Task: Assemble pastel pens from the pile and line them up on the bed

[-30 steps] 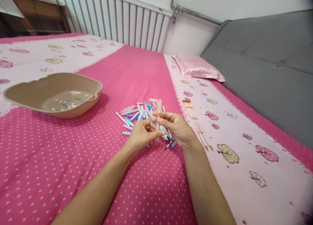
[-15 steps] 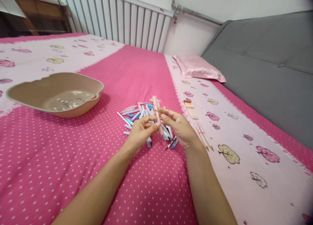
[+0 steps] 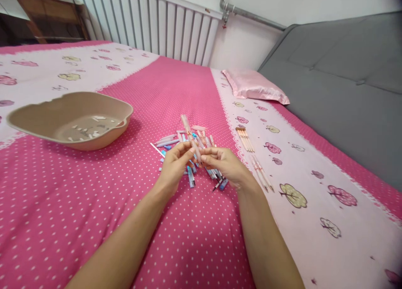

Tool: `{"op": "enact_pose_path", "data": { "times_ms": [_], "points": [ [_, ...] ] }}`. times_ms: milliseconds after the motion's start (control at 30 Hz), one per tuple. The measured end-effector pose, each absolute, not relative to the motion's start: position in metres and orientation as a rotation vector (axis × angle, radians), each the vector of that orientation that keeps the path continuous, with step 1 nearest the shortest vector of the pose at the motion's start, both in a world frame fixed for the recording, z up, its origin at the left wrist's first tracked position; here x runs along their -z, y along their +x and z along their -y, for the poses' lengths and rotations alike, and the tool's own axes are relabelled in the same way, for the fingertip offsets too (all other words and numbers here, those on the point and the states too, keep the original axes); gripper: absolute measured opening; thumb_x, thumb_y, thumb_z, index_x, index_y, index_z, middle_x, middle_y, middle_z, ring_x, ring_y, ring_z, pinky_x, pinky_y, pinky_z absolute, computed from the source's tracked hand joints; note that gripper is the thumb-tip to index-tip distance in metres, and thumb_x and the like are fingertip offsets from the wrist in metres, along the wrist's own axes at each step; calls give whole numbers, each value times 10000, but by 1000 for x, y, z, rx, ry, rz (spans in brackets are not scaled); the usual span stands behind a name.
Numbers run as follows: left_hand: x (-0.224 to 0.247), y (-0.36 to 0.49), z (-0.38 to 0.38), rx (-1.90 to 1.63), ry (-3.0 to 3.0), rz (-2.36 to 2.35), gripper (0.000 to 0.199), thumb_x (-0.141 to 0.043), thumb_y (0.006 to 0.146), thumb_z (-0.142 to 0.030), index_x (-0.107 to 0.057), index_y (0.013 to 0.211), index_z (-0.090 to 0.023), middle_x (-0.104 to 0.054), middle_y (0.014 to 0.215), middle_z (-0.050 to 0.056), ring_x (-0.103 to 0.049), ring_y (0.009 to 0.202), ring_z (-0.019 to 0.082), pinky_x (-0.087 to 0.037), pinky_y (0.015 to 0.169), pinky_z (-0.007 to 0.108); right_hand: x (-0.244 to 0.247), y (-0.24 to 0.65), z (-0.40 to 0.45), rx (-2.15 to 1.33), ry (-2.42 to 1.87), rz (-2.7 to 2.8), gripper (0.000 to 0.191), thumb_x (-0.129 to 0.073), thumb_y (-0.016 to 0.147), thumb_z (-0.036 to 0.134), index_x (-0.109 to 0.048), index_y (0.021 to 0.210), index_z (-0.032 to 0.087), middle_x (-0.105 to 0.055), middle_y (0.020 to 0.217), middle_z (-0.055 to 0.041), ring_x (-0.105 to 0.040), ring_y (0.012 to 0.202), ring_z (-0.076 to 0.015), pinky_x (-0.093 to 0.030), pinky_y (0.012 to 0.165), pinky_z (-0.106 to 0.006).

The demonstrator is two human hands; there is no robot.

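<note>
A pale pink pen (image 3: 186,126) stands tilted between my hands, its far end leaning to the left. My left hand (image 3: 176,165) is closed on it, thumb against fingers, near its lower part. From the other side, my right hand (image 3: 226,165) pinches its lower end. Beneath both hands lies a loose pile of pens (image 3: 191,178) and pen parts in pink, blue, white and lilac, partly covered by my fingers. Right of my right hand lie a row of peach pens with brown ends (image 3: 245,139) and a small group of pink pens with pointed tips (image 3: 262,174).
At the left a beige basin (image 3: 94,145) holds several small white and grey pieces. The bed has a pink dotted sheet (image 3: 125,188). A pink pillow (image 3: 254,87) lies before the grey headboard (image 3: 339,71). A white radiator (image 3: 157,25) stands at the back.
The pink pen has swung, its far end moving left and its lower end drawn in between my fingertips. My left hand has shifted slightly left. The pile and basin stay put.
</note>
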State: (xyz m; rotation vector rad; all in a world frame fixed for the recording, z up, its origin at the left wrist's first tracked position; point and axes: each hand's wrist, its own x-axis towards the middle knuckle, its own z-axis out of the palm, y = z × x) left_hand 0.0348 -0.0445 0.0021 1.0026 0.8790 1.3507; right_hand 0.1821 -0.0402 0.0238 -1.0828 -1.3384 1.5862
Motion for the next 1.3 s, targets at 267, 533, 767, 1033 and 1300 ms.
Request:
{"op": "enact_pose_path", "data": {
  "times_ms": [267,533,767,1033,1300],
  "points": [
    [3,32,39,-1380,1226,-1012,326,-619,759,-340,-641,1031,-162,-610,705,-4,-450,511,85,-366,499,214,-20,179,39,-1489,-1067,1347,198,-750,669,339,-724,792,186,-675,746,2,-566,653,-93,-447,670,-237],
    [16,0,64,-1812,1903,-1650,256,-566,821,-298,-601,1043,-177,-601,834,42,-525,669,146,-439,686,277,-9,209,57,-800,-1490,1268,306,-602,734,368,-697,916,142,-714,829,-41,-627,713,-141,-473,686,-256],
    [25,-90,131,-1129,2460,-2040,443,-405,871,-441,-564,1147,-132,-566,1206,170,-557,1067,290,-444,906,398,4,320,87,-401,-1917,1092,218,-614,707,303,-724,840,169,-721,807,-55,-651,865,-238,-459,787,-323],
    [42,-155,146,-313,2558,-2269,802,-158,845,-575,-515,1256,14,-569,1256,220,-500,1189,330,-318,1061,426,27,360,98,-352,-2305,1030,213,-595,863,315,-646,1002,162,-651,1032,-69,-619,936,-196,-499,821,-376],
    [33,-143,151,-368,2458,-2313,682,-243,867,-541,-546,1229,-49,-600,1235,177,-538,1144,311,-364,1010,420,45,357,100,-297,-2299,1174,269,-548,901,341,-590,1105,172,-600,1131,-72,-601,959,-181,-511,824,-382]
  ]
}}
